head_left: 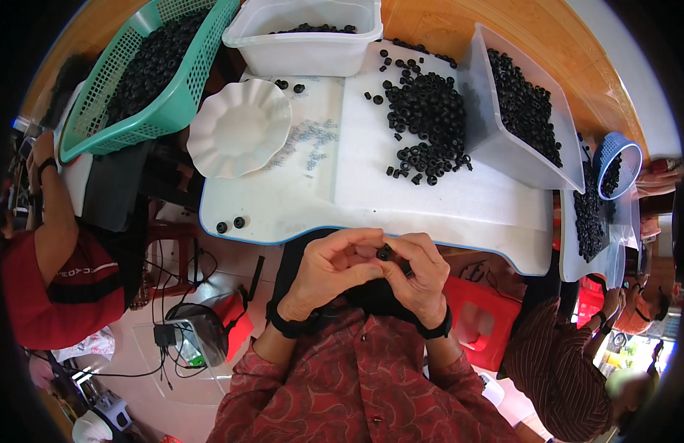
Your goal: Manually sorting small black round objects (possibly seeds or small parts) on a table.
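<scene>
Just off the table's front edge, a small black ring-shaped part point(384, 252) is pinched between the fingertips of both my hands. My left hand point(331, 266) is closed on its left side, thumb and forefinger meeting near it. From the other side my right hand point(417, 275) is closed on it too, fingers curled. Whether anything else lies inside the curled fingers is hidden. Beyond my hands, a loose pile of similar black parts point(428, 114) is spread on the white tabletop point(401, 210). Two more black parts point(230, 224) stand near the front left corner.
A white scalloped dish point(239, 131) sits at the left, beside scattered tiny clear pieces point(312, 140). Behind are a white tub point(305, 53) and a green basket point(135, 122) of black parts. A translucent bin point(504, 144) leans at the right. Other people sit on both sides.
</scene>
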A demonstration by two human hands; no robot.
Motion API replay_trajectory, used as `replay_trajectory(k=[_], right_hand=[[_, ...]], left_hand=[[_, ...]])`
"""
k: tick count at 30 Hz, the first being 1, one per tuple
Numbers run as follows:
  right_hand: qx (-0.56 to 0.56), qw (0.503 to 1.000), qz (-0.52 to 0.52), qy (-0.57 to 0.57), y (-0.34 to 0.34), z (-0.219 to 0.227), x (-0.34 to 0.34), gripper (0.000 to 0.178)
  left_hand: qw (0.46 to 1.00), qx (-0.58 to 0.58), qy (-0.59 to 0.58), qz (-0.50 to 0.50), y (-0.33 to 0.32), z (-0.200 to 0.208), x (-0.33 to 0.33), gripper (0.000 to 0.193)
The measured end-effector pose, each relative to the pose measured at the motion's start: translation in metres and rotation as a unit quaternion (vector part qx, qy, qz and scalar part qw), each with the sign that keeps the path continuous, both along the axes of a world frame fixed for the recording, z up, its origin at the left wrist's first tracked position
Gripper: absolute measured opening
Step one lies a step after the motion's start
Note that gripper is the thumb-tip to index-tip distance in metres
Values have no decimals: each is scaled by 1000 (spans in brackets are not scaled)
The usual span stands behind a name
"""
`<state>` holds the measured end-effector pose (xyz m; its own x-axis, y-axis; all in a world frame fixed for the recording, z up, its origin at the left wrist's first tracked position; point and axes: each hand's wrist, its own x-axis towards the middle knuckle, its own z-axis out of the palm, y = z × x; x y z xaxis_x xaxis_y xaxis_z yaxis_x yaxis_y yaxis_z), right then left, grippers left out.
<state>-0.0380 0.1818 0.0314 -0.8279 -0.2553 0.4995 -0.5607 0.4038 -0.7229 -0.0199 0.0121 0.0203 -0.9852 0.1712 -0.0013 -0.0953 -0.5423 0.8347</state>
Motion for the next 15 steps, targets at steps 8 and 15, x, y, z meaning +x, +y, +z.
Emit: replay_trajectory(k=[8,15], right_hand=[[11,1000,-5,-7,0,-5,0,35],[32,999,6,-9,0,-9,-1,36]], left_hand=[[994,-98,-37,-2,-4,-5,0,20],[989,-138,-49,20,0,-13,-1,14]])
